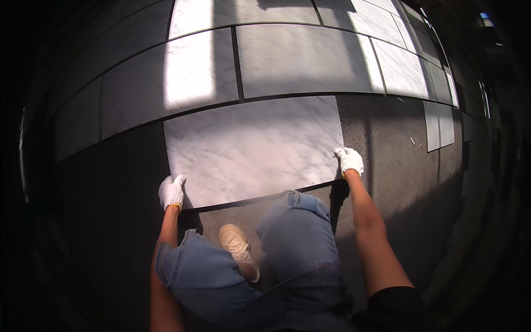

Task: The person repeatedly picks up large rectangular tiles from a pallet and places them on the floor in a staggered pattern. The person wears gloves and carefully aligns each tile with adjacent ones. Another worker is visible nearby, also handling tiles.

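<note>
Laying marble floor tiles, seen from above: one large white-and-grey marble slab (254, 146) held at its near corners, far edge down against the row already laid, near edge apparently raised a little off the dark grey mortar bed (387, 166), to judge by the black gap and shadow beneath it. Left hand (171, 192) in a white work glove clamped on the near left corner; right hand (349, 160), gloved alike, clamped on the near right corner; hands well apart, the slab's whole width between them. Kneeling behind it in blue jeans, one pale sneaker (238, 243) tucked under.

Judged by the floor: well under way, not finished. Laid tiles (310, 58) running in rows across the far side (roughly a dozen countable, more lost in the curved dark edges). Bare bed left to the right of the slab, and seemingly to the left, though too dark there to tell. Two more tiles (440, 124) lying apart at the right.

Count: one slab in hand, two gloves, one shoe in view, two sunlit bands across the laid marble.
</note>
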A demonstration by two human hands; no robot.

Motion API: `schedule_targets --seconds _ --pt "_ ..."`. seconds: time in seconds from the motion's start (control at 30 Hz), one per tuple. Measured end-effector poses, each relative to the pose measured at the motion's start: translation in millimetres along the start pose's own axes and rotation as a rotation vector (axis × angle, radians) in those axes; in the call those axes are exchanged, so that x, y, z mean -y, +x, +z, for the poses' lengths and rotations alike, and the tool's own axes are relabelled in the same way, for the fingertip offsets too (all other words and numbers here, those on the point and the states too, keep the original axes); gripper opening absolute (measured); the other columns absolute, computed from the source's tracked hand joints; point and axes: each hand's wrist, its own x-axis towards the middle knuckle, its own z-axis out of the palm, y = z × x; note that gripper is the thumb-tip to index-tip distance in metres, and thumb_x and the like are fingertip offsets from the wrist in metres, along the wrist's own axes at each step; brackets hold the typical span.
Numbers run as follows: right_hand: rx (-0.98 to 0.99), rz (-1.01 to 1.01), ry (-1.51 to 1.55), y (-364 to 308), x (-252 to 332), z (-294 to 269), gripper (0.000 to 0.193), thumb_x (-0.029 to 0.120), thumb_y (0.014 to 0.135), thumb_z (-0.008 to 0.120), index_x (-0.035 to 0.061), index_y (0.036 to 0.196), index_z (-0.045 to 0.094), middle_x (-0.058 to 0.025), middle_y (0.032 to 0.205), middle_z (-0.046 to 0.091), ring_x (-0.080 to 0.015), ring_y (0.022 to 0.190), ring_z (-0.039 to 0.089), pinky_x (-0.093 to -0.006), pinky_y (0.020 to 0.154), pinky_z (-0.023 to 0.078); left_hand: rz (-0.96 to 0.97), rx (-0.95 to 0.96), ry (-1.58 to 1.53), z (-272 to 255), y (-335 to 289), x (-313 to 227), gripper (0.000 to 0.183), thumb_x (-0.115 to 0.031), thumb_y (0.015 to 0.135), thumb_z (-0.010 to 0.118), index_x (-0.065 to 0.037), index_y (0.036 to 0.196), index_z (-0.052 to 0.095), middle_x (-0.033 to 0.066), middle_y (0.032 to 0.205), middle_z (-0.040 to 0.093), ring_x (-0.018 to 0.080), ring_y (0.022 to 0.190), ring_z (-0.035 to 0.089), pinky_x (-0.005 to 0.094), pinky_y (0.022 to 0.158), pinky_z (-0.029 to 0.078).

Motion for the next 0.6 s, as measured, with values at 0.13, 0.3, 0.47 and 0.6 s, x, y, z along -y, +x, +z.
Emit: schedule_targets --seconds 0.13,0.3,0.47,0.6 --pt "-0.145 0.051 -0.071 7 3 -6 0.037 0.04 0.085 0.076 0.0096 0.106 0.076 -0.0125 0.103 0.075 -0.0274 0.096 0.071 -0.0383 0.086 0.052 0.091 0.099 0.046 2 10 -11 0.044 -0.041 0.086 0.07 -0.001 0.105 0.069 0.0262 0.105 0.068 0.0462 0.099 0.063 0.0479 0.084 0.049" --pt "0.098 0.127 -0.359 25 37 -16 0.041 0.045 0.086 0.07 0.0125 0.109 0.075 -0.0169 0.112 0.072 -0.0367 0.101 0.069 -0.0443 0.088 0.054 0.182 0.147 0.117 5 35 -19 0.045 -0.04 0.089 0.07 0.005 0.095 0.068 0.0299 0.095 0.067 0.0483 0.089 0.063 0.0484 0.078 0.049" --pt "0.326 -0.29 -0.811 19 81 -25 0.023 0.032 0.09 0.065 0.0167 0.104 0.075 -0.013 0.106 0.073 -0.0339 0.098 0.071 -0.0441 0.079 0.056 0.081 0.115 0.287 3 65 -4 0.044 -0.037 0.088 0.075 0.006 0.082 0.064 0.0239 0.073 0.06 0.0362 0.064 0.048 0.0478 0.067 0.045" --pt "0.047 -0.596 -0.366 -21 107 -41 0.022 0.034 0.097 0.057 0.0217 0.104 0.074 -0.0084 0.096 0.074 -0.0327 0.089 0.071 -0.0441 0.072 0.055 0.105 0.12 0.283 -9 72 10 0.043 -0.034 0.086 0.078 0.007 0.082 0.066 0.0213 0.071 0.059 0.029 0.065 0.049 0.0459 0.068 0.046"
